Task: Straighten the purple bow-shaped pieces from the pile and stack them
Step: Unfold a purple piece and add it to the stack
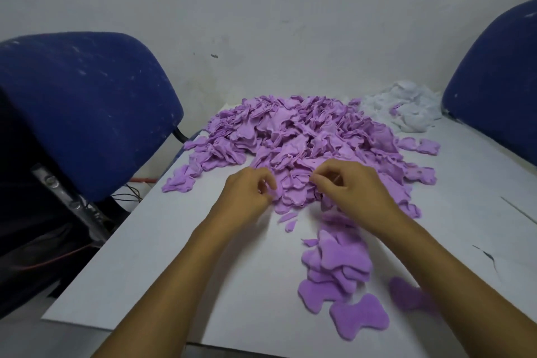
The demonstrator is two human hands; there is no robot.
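Left hand (247,192), right hand (353,186) pinching pieces at purple pile (296,131) edge; flattened stack (337,267) nearby.

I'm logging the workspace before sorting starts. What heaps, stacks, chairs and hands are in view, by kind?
Big purple pile: 1
Flattened purple stack: 1
White fluff heap: 1
Blue chairs, left chair and right chair: 2
Hands, left hand and right hand: 2
Total: 7

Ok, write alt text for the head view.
Two bare hands, left hand and right hand, pinch purple pieces at the near edge of a big pile on a white table. A small stack lies nearer.
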